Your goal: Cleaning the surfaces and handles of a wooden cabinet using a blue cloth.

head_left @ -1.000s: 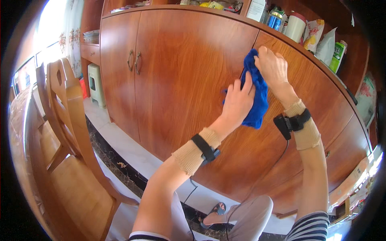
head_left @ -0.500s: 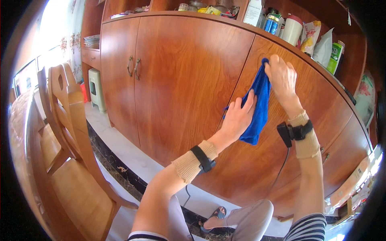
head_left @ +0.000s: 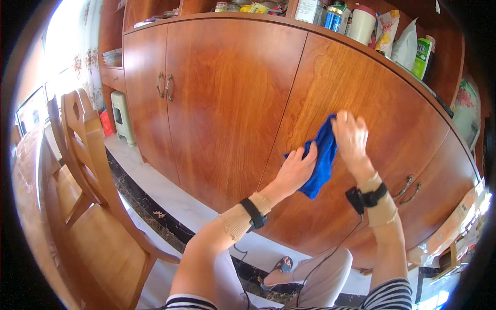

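Note:
A blue cloth (head_left: 321,164) hangs in folds between my two hands, in front of a reddish-brown wooden cabinet door (head_left: 356,98). Its upper corner is pinched in the fingers of my right hand (head_left: 351,135). Lower and to the left, my left hand (head_left: 295,171) grips the cloth's side, thumb hidden behind its fingers. The cloth's lower end dangles below the left hand. Whether it touches the door I cannot tell. Each wrist wears a tan knitted cuff with a black strap; a black box and cable are on the right one.
Above the doors, an open shelf holds a white jar (head_left: 361,25), a blue can (head_left: 333,18) and several packets. Wooden chairs (head_left: 98,150) stand at the left, a pale plastic stool (head_left: 122,118) behind them. Metal handles (head_left: 411,189) stick out at the lower right.
Both hands are lower and further left against the cabinet, the right one having dropped more. The blue cloth has come down with them and looks more bunched. The view has shifted slightly right.

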A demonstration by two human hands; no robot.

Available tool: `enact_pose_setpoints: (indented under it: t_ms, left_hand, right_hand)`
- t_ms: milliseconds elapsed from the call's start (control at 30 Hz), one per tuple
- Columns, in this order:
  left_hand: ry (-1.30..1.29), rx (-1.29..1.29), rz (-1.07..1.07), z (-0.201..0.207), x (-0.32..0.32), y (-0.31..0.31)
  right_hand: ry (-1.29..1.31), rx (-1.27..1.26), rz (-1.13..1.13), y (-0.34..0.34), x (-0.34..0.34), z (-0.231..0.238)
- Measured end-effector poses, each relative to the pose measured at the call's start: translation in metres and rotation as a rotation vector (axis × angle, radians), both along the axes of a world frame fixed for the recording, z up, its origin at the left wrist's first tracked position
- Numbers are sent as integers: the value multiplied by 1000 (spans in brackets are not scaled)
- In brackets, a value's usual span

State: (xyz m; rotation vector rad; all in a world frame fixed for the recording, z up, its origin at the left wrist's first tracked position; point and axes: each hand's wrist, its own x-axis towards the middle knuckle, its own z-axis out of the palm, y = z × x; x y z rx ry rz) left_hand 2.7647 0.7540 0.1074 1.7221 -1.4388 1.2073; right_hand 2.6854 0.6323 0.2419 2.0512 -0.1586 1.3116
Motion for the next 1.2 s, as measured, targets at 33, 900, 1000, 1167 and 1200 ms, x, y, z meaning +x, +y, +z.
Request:
enact_pose_setpoints:
  t_ms: [33,900,1000,1167,1200]
  left_hand:
    - [-8,-8,-18,-5,-6,-1]
    - [-117,124,-1,-17,47,17]
    - [-19,16,-91,-16,51,10]
    - [-171,-255,-59,166,51,-4]
    - [-172,-361,-135,200,40,-7]
  right_hand:
    - [43,7,-3,-4,-17,-8]
    - [206,-136,476,-26,-18,-110]
    - [217,-119,455,-23,-16,-109]
    - [-132,-127,427,-26,-7,54]
    - [-217,-121,365,-24,-8,85]
